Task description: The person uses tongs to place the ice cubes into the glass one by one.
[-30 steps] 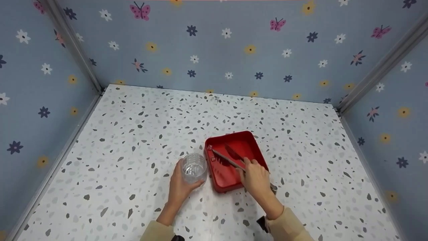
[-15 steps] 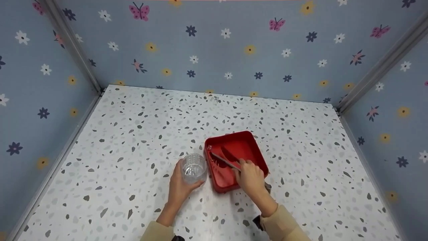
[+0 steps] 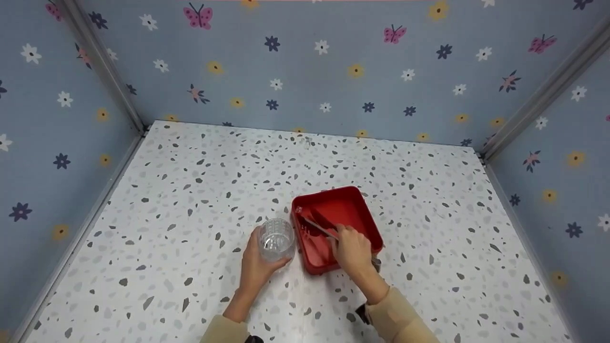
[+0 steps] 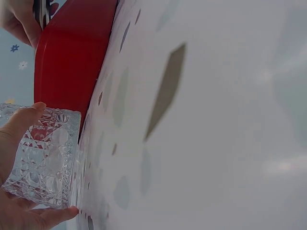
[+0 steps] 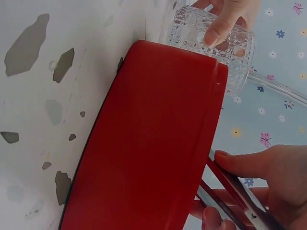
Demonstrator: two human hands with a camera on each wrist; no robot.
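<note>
My left hand (image 3: 256, 264) holds a clear patterned glass (image 3: 276, 238) upright on the table, its fingers and thumb around the sides; the cut-diamond relief shows in the left wrist view on the glass (image 4: 53, 153). Beside the glass stands a shallow red tray (image 3: 345, 206). With fingers and thumb, my right hand (image 3: 353, 248) grips metal tongs (image 3: 320, 226) over the tray. The tong tips reach down inside, near its left wall. A small clear cube (image 3: 299, 209) lies in the far left corner, close to the tips. Whether anything sits between the tips cannot be made out.
The white speckled table (image 3: 214, 166) extends around the tray and glass. Blue flowered panels (image 3: 305, 71) enclose the left, back and right sides, with grey metal posts at the corners.
My right hand has shifted left with the tongs. A second clear cube, seen near the tray's left wall one second ago, no longer shows. The left hand and glass have stayed put.
</note>
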